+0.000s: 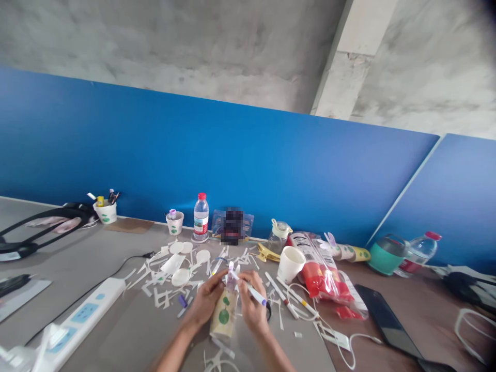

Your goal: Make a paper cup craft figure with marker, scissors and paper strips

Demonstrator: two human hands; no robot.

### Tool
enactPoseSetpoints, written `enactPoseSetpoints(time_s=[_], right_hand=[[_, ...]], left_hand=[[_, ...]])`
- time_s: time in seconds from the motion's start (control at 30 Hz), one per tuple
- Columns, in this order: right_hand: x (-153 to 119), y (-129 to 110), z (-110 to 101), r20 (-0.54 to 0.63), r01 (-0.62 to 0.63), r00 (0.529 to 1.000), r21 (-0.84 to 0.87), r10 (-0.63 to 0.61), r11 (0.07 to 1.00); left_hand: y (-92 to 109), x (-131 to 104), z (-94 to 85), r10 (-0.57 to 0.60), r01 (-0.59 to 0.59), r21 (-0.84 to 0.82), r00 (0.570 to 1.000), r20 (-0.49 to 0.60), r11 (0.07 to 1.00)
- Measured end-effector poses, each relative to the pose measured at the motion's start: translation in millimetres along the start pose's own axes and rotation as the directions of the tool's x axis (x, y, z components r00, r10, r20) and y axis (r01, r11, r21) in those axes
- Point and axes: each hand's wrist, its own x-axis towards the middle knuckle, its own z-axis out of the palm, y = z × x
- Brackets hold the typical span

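Observation:
My left hand point(207, 299) is closed around the upper left side of a tan paper cup point(223, 319) printed with green dots. A white piece coloured purple point(231, 277) sticks up from the cup's top, shaped like upright ears. In my right hand point(252, 307) is a white marker point(256, 295) with a purple end, its other end close to the purple piece. My fingers partly cover where the marker meets it. A purple marker cap point(182, 301) lies left of my left hand. Paper scraps point(160, 297) are scattered about, with white paper discs point(180, 277) behind.
A white cup point(291, 264), several markers point(282, 295) and a red bag point(315, 268) are to the right, near a phone point(382, 315). A water bottle point(201, 219) stands by the blue partition point(248, 155). A power strip point(83, 318) occupies the left.

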Motion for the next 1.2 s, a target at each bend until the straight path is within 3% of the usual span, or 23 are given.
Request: enactPoseSetpoints(time_s=[0.13, 0.37, 0.63, 1.2], right_hand=[[-0.6, 1.4, -1.5, 0.005, -0.008, 1.0, -0.013, 0.009, 1.0], [2.1, 9.2, -4.3, -0.164, -0.07, 0.984, 0.004, 0.07, 0.998], [-3.3, 12.0, -0.6, -0.067, -0.055, 0.996, -0.013, 0.054, 0.998], [-5.4, 14.8, 0.4, -0.096, -0.094, 0.991, -0.019, 0.091, 0.995]], left_hand=[[1.6, -0.8, 1.4, -0.029, 0.029, -0.041, 1.0, 0.011, 0.999], [-5.4, 1.3, -0.2, -0.06, 0.06, -0.05, 0.998, 0.002, 0.997], [0.5, -0.6, 0.9, -0.06, 0.06, -0.024, 0.998, -0.014, 0.998], [-1.0, -0.3, 0.3, -0.042, 0.041, -0.032, 0.999, -0.014, 0.999]])
